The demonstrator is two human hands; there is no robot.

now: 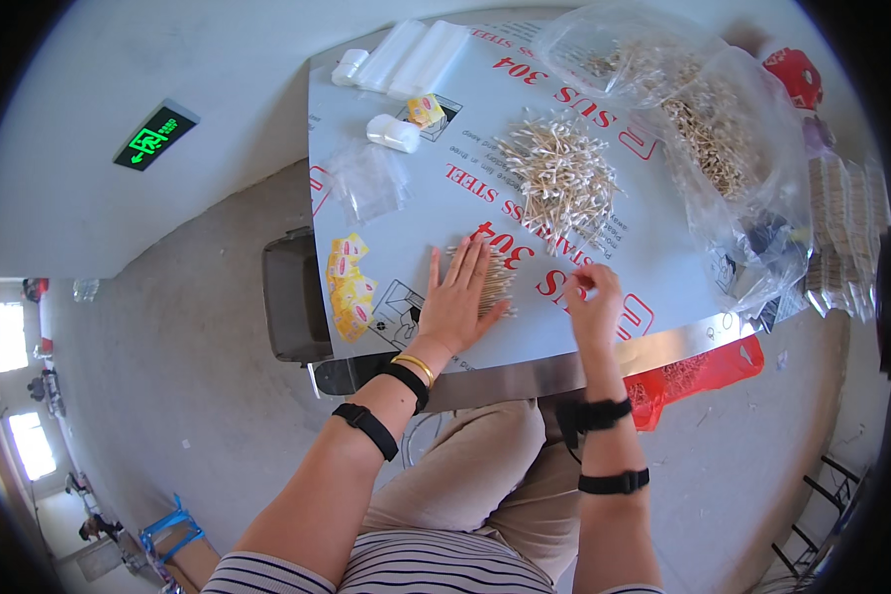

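My left hand (452,305) lies flat with its fingers spread over a small row of cotton swabs (497,281), covering part of it. The swab sticks show to the right of its fingers. Over the table to the right, my right hand (597,309) is closed in a pinch; whatever its fingertips hold, if anything, is too small to make out. Beyond both hands a loose heap of cotton swabs (561,180) rests on the metal-topped table (445,213). Yellow printed paper slips (349,289) lie left of my left hand.
Clear flat bags (369,184), a white plastic roll (393,133), a yellow packet (426,110) and long plastic sleeves (411,57) lie far left. A big clear bag of swabs (728,148) fills the far right. A grey bin (292,297) stands left; a red bag (698,378) shows below the right edge.
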